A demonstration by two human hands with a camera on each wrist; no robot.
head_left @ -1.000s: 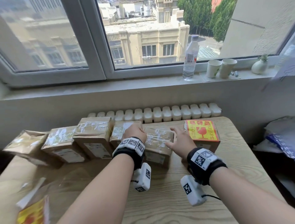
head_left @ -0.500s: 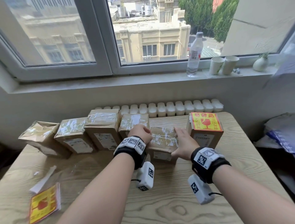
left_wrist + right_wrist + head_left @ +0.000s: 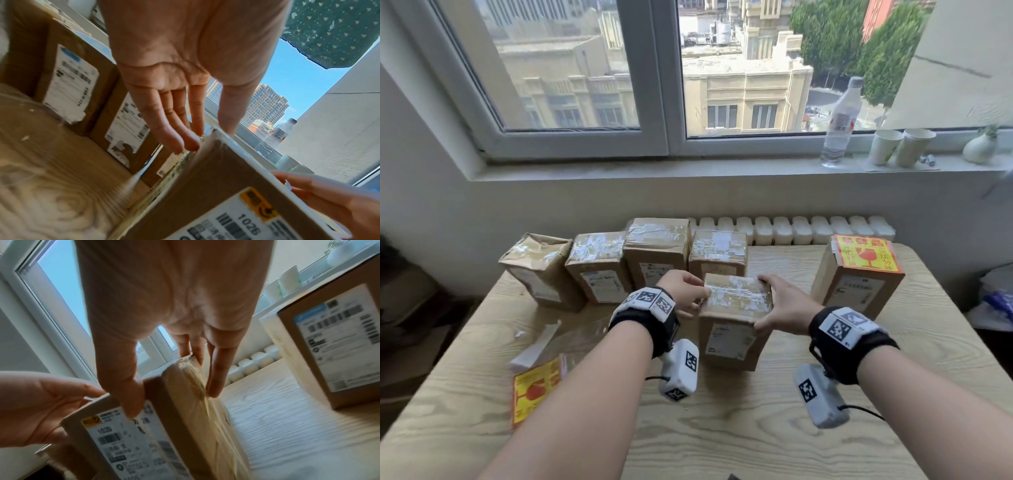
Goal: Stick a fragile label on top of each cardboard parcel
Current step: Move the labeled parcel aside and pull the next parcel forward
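Observation:
A taped brown parcel (image 3: 732, 329) stands on the wooden table (image 3: 756, 435), out in front of a row of several similar parcels (image 3: 599, 263). My left hand (image 3: 697, 296) holds its top left edge, fingers down the side (image 3: 180, 142) and thumb over the top. My right hand (image 3: 767, 308) grips the top right corner, with the thumb on the shipping-label face (image 3: 131, 402) and the fingers behind. At the right stands a parcel (image 3: 856, 294) with a red and yellow fragile label (image 3: 864, 255) on top. A sheet of fragile labels (image 3: 536, 387) lies at the table's left.
A white backing strip (image 3: 536, 346) lies next to the label sheet. Behind the table runs a white radiator (image 3: 808, 229). On the window sill stand a water bottle (image 3: 839, 126), two paper cups (image 3: 900, 147) and a small vase (image 3: 979, 150).
Both hands have drawn the middle parcel out of the row toward me. The right thumb now lies on its front face. The other parcels have stayed in place.

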